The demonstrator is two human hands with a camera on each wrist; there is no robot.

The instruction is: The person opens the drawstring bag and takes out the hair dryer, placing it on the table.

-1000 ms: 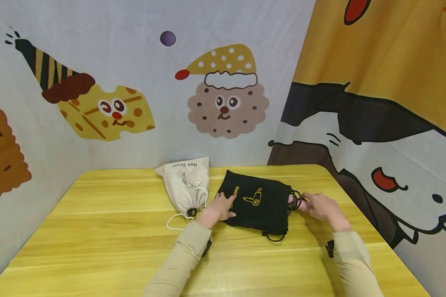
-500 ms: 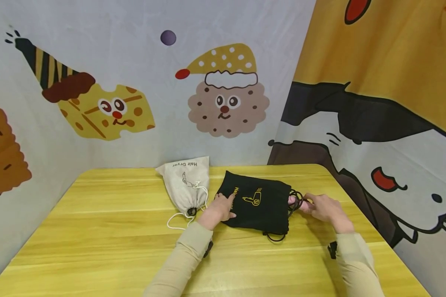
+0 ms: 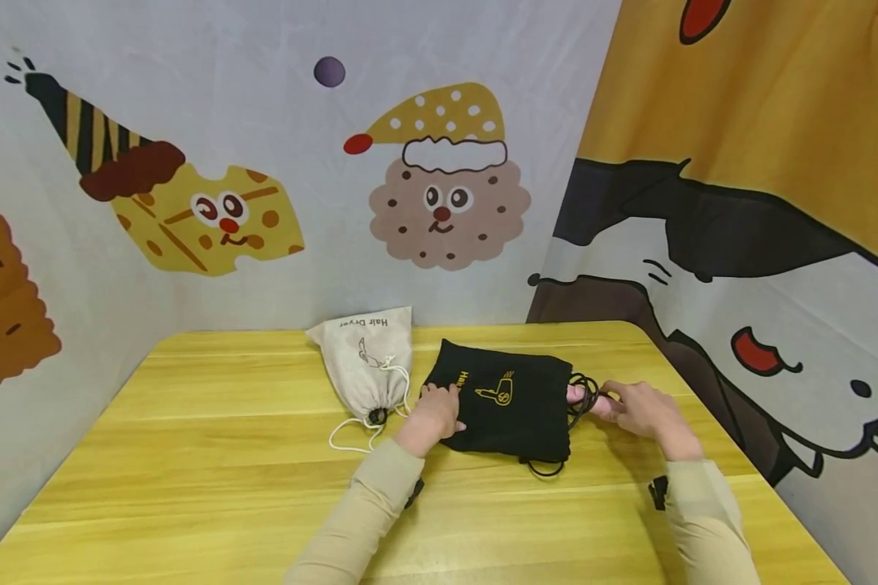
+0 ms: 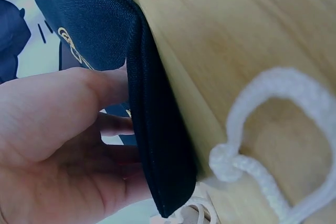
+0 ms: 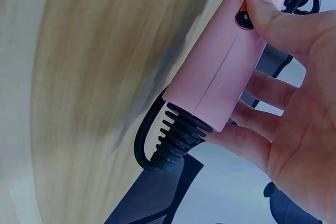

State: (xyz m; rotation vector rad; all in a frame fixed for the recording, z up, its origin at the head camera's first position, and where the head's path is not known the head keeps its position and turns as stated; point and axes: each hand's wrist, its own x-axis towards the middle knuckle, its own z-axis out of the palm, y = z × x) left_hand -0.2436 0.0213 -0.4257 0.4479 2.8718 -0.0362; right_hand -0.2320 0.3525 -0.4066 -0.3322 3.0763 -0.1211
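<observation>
A black drawstring bag (image 3: 530, 406) with a yellow hair-dryer print lies flat on the table. My left hand (image 3: 433, 413) holds its closed end, the fingers over the printed side; in the left wrist view the bag's seamed edge (image 4: 149, 145) hides the fingertips. From the bag's mouth on the right sticks the pink handle of a hair dryer (image 5: 215, 72), the rest of it inside the bag. My right hand (image 3: 644, 409) grips this handle, the thumb beside its switch (image 5: 244, 20). Black cord (image 3: 584, 398) lies coiled around the handle at the mouth.
A cream drawstring bag (image 3: 366, 357) printed "Hair Dryer" lies left of the black one, its white cord (image 3: 347, 447) trailing on the wooden table (image 3: 212, 479). Behind the table hangs a cartoon-printed cloth (image 3: 263, 49).
The black bag's closed end has turned slightly toward me with my left hand. My right hand has shifted very slightly to the right, still gripping the hair dryer's handle.
</observation>
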